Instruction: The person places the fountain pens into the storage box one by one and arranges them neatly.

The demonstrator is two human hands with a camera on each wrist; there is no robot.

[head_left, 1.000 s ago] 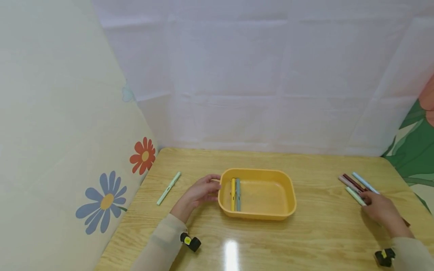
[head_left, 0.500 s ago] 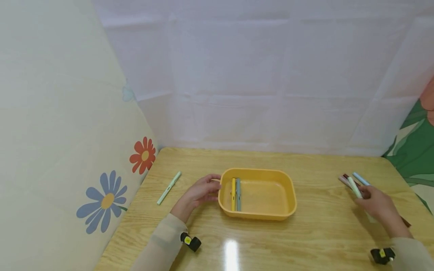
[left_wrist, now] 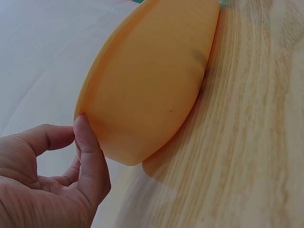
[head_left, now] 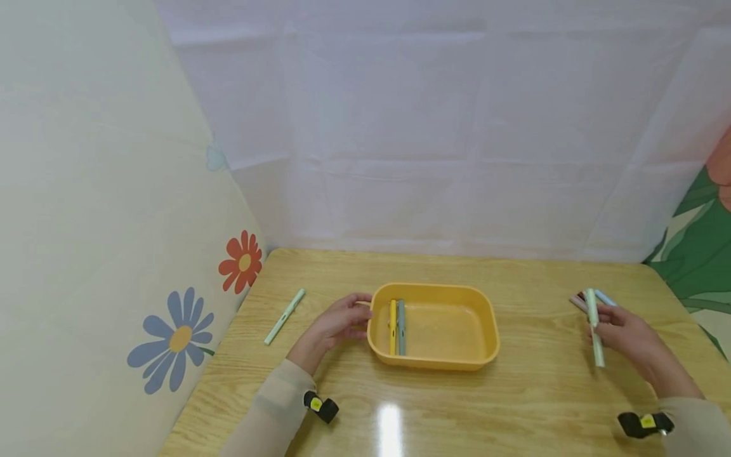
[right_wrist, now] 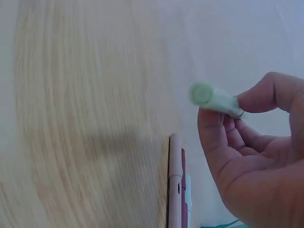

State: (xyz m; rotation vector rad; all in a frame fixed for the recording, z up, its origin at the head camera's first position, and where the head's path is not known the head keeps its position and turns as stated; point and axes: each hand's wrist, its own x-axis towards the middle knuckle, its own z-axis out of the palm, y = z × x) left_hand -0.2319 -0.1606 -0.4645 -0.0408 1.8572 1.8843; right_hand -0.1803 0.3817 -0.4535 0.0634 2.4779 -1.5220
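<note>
My right hand [head_left: 628, 336] pinches a light green pen [head_left: 594, 330] between thumb and fingers, held above the table on the right. In the right wrist view the pen [right_wrist: 213, 99] points its round end toward the camera. Below it lie a pale pink pen [right_wrist: 175, 185], a dark red pen [right_wrist: 184, 199] and a light blue pen [head_left: 604, 297], partly hidden. With loosely bent fingers, my left hand [head_left: 339, 324] touches the left end of a yellow plastic tray [head_left: 434, 365] from outside. Inside the tray a yellow pen [head_left: 392, 330] and a grey-blue pen [head_left: 401, 330] lie side by side.
Another light green pen [head_left: 284, 317] lies on the wooden table [head_left: 542, 393] at the left. A white cloth [head_left: 388, 127] hangs behind the table. The left wall [head_left: 103, 190] carries painted flowers.
The right hand has lifted the light green pen off the pile of pens and turned it more upright in view, slightly to the left. The left hand and tray stay put.
</note>
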